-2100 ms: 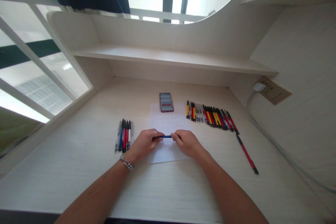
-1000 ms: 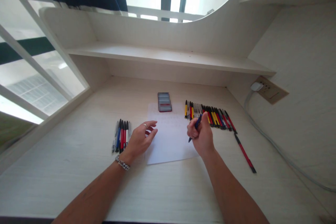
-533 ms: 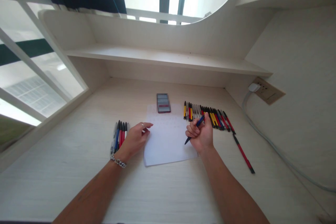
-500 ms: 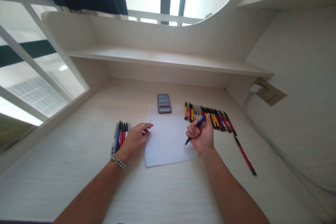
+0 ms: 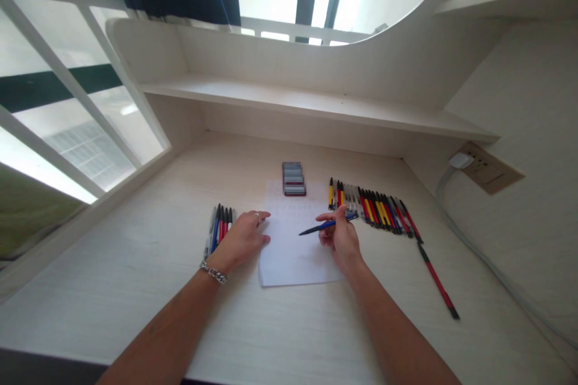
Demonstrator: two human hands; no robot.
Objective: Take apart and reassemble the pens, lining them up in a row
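Note:
A blue pen (image 5: 321,227) with a dark tip is pinched in my right hand (image 5: 342,240), held slanted over the white sheet of paper (image 5: 289,258). Its tip points left, toward the middle of the sheet; whether it touches the paper I cannot tell. Faint marks run across the upper part of the sheet. My left hand (image 5: 246,234) rests at the sheet's left edge with thumb and fingers apart, wearing a ring. Beside it, partly covered by the hand, lies a small group of pens (image 5: 217,225) in grey, blue, red and white.
Behind the sheet lies a pixelated rectangular object (image 5: 293,178). A row of several pens (image 5: 379,210) stretches to the right, with one red pen (image 5: 437,280) apart. A shelf (image 5: 316,105) spans the back. A cable (image 5: 474,252) runs down from a wall socket (image 5: 490,168).
In my right hand the blue pen has swung from steep to flatter, its tip now further left over the sheet. My left thumb has spread from the fingers. The whole view has shifted slightly.

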